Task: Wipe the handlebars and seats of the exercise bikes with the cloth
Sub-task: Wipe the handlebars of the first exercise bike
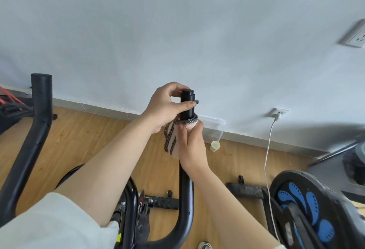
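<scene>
A black exercise bike's right handlebar [186,187] rises in the middle of the view, ending in a black cap. My left hand [167,106] pinches the top of that bar just under the cap. A pink cloth [172,140] with dark patterned stripes is wrapped around the bar below it. My right hand [191,146] is closed around the cloth and the bar. The bike's left handlebar [38,122] stands untouched at the far left. No seat is in view.
A second bike's flywheel cover with blue shapes [308,205] stands at the lower right. A white cable [267,154] runs from a wall socket [278,112] to the floor. A paper cup [215,146] lies by the skirting board. The wall is close ahead.
</scene>
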